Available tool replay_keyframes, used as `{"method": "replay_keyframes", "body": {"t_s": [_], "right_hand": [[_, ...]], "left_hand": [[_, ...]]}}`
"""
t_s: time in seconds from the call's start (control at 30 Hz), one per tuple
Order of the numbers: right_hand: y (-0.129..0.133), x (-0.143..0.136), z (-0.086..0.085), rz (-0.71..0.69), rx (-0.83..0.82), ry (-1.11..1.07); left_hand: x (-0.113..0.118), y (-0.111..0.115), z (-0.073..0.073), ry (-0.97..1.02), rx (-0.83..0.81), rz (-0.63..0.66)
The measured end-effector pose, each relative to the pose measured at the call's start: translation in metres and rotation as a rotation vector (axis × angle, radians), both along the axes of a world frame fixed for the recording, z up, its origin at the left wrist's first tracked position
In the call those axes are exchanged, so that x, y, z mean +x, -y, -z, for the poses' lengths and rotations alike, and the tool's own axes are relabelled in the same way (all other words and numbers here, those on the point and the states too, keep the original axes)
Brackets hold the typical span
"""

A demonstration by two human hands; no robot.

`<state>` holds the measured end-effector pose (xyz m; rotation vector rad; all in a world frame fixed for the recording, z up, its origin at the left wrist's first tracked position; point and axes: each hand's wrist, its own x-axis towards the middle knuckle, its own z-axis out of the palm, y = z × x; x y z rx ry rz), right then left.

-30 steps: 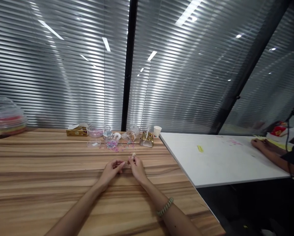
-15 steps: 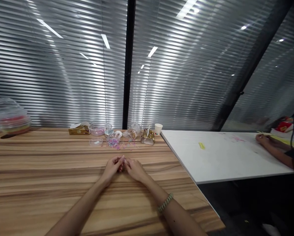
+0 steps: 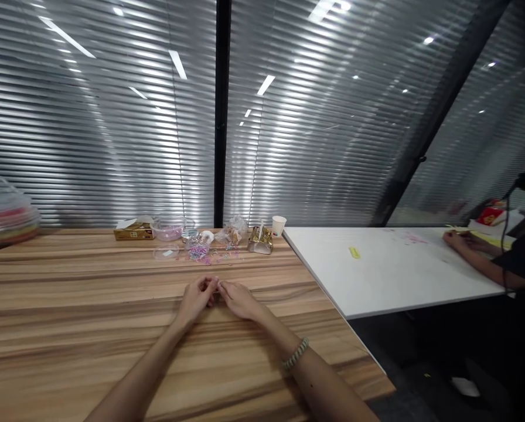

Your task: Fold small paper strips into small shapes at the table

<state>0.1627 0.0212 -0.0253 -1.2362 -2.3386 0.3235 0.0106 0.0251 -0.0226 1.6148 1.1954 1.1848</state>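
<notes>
My left hand (image 3: 197, 298) and my right hand (image 3: 238, 299) meet fingertip to fingertip over the wooden table (image 3: 69, 328). Both are closed in a pinch; whatever lies between the fingertips is too small to make out. A green beaded bracelet (image 3: 296, 354) circles my right forearm. Beyond my hands stands a clear tub of pink and purple pieces (image 3: 198, 252), with loose small pieces (image 3: 224, 255) scattered to its right. A clear lid (image 3: 166, 252) with a white label lies left of the tub.
Along the back edge are a gold tissue box (image 3: 134, 233), a clear container (image 3: 169, 232), a crumpled plastic bag (image 3: 234, 230), a gold packet (image 3: 260, 240) and a paper cup (image 3: 278, 225). A white table (image 3: 389, 281) adjoins at right, where another person's hands (image 3: 456, 239) rest.
The view has shifted slightly, so the table items appear a little further left. My hands remain together, with the fingertips slightly changed in position.
</notes>
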Motion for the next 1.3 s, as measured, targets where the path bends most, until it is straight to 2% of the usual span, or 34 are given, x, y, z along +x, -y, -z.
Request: {"method": "replay_keyframes", "body": {"t_s": [0.27, 0.4, 0.53, 0.77, 1.0, 1.3], "right_hand": [[0.003, 0.003, -0.002, -0.006, -0.064, -0.021], [0.005, 0.004, 0.001, 0.008, -0.059, -0.052], [0.005, 0.003, 0.002, -0.047, -0.081, -0.156], [0.004, -0.005, -0.002, -0.222, -0.250, -0.585], [0.001, -0.013, 0.004, -0.300, -0.425, -0.772], [0.001, -0.017, 0.007, -0.149, -0.391, -0.777]], "left_hand": [[-0.002, 0.004, -0.007, 0.035, 0.015, 0.041], [-0.003, 0.008, -0.008, -0.027, 0.057, 0.052], [-0.006, 0.008, -0.006, -0.093, 0.104, 0.070], [-0.006, 0.006, -0.008, 0.165, -0.017, 0.051], [-0.007, 0.007, -0.006, 0.280, -0.101, 0.045], [-0.008, 0.004, -0.011, 0.170, -0.062, 0.069]]}}
